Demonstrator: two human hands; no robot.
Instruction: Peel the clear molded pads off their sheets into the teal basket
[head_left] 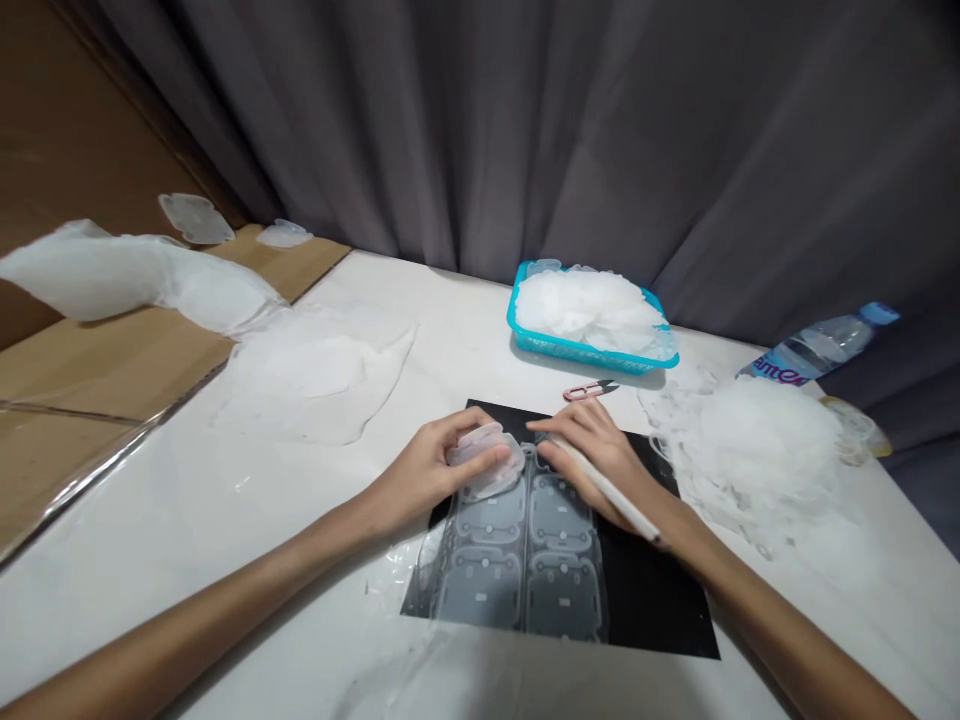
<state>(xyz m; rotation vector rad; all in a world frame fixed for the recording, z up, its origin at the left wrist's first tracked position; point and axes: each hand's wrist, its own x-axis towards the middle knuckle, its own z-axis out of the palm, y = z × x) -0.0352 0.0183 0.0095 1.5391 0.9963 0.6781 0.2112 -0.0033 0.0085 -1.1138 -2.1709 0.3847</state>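
My left hand (pixel 431 460) is closed around a small stack of translucent, rounded plastic pieces (pixel 493 472), thumb on top. A slim white pen-shaped tool (pixel 611 492) is gripped in my right hand (pixel 604 455); its tip is hidden by the fingers. Both hands are over the far part of a black mat (pixel 652 600). On the mat lies a clear moulded plastic sheet (pixel 487 575) with several rounded rectangular panels in two columns. My right fingers are at the sheet's upper right panel, close to the stack.
Behind the mat are pink-handled thread snips (pixel 590 390) and a blue basket (pixel 596 355) heaped with translucent pieces. A pile of plastic scraps (pixel 765 450) and a water bottle (pixel 821 345) are at right. A translucent bag (pixel 142 275) and cardboard (pixel 112 370) lie at left.
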